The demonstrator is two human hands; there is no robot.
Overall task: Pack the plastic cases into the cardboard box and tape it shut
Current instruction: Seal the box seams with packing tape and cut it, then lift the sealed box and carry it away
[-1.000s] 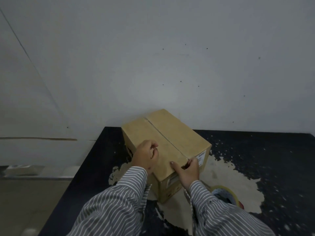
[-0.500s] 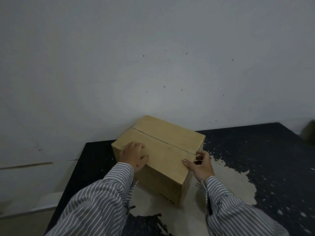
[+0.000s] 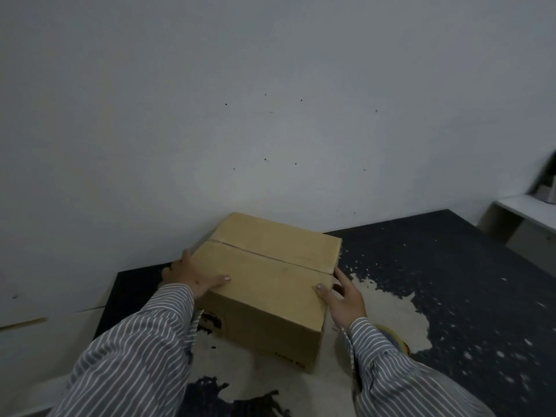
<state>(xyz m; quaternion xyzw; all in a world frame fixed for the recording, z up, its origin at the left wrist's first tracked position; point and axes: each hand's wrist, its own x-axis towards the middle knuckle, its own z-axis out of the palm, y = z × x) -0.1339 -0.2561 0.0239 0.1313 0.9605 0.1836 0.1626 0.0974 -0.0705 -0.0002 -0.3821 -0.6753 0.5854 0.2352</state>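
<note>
Your left hand flat on box left edge, fingers straight, your right hand likewise on right edge, flaps closed, table.

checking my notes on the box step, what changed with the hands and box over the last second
The cardboard box has been turned on the table, so its seam now runs across the view. The left hand went from a fist on top to flat fingers on the left side; the right hand opened against the right end. The flaps stay closed.
</note>
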